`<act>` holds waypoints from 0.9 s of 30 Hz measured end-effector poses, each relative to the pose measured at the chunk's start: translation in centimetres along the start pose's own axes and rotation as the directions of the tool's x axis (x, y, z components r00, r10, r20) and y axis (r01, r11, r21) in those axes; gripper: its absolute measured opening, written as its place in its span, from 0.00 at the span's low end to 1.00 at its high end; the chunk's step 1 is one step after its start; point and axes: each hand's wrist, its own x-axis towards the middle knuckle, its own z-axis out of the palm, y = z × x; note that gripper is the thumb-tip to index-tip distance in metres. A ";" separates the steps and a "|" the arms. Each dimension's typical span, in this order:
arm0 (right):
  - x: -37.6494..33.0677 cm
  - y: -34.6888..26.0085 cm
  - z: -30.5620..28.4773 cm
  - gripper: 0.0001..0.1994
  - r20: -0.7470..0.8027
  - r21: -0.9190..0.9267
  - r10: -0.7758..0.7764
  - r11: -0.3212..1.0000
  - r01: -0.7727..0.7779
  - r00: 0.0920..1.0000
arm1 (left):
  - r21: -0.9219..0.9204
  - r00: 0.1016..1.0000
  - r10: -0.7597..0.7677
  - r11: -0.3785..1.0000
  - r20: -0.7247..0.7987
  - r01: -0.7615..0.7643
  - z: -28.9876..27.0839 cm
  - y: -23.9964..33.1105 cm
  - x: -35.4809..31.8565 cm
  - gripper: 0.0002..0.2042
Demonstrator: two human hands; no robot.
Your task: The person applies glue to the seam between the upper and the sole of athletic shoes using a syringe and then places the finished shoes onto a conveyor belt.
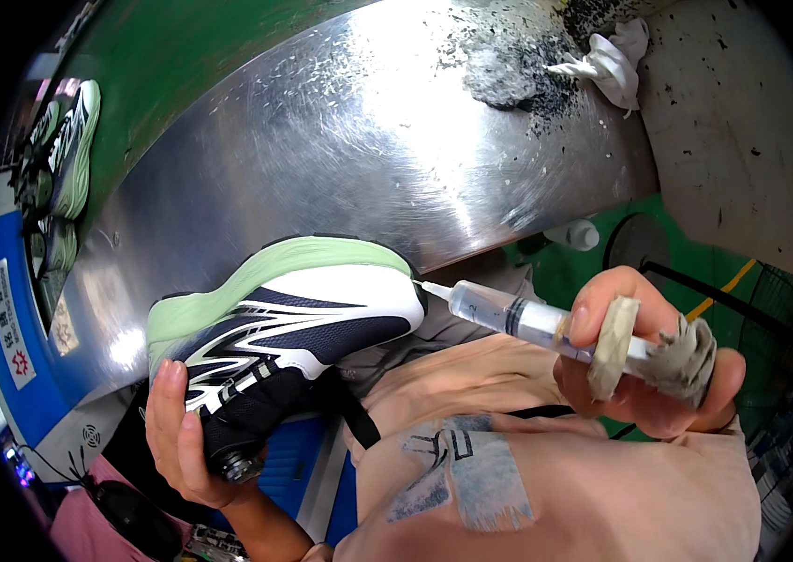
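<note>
A running shoe [321, 314], navy and white with a pale green midsole, is tilted on its side with the sole facing away from me. Fingers of my left hand [176, 436] wrap its lower left part, by the black lace area. My right hand [644, 351] grips a clear syringe [518, 318] that points left. The syringe's thin nozzle is at the right end of the shoe, beside the midsole edge; whether it touches, I cannot tell. A beige strip and a grey, crusted wrapping surround the plunger end among my right fingers.
Beyond the shoe lies a scratched metal tabletop [303, 159]. A dark residue patch [509, 75] and a crumpled white cloth [612, 66] are at its far right. More shoes [68, 159] stand far left, above a blue panel [17, 328]. A white-capped container [579, 234] is beyond the table's edge.
</note>
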 end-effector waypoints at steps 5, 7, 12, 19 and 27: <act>0.0 1.1 -0.2 0.50 0.043 -0.110 -0.024 0.993 0.029 0.999 | -0.056 0.998 -0.014 0.998 0.060 0.017 -0.1 -0.6 1.7 0.31; -0.1 1.4 -0.3 0.48 0.055 -0.149 -0.053 0.987 0.061 0.997 | -0.124 0.997 -0.027 0.992 0.076 0.037 0.0 -1.2 2.7 0.32; 1.6 2.5 -0.2 0.44 0.102 -0.232 -0.165 0.955 0.184 0.981 | -0.269 0.946 -0.121 0.941 0.300 0.205 0.0 -3.8 6.7 0.33; 1.9 2.8 -0.5 0.41 0.213 -0.394 -0.154 0.890 0.229 0.965 | -0.465 0.811 -0.218 0.726 0.543 0.507 0.8 -7.2 11.9 0.35; 3.2 1.4 -1.9 0.46 0.343 -0.616 -0.251 0.667 0.419 0.905 | -0.492 0.724 -0.171 0.629 0.668 0.602 2.1 -9.7 14.3 0.33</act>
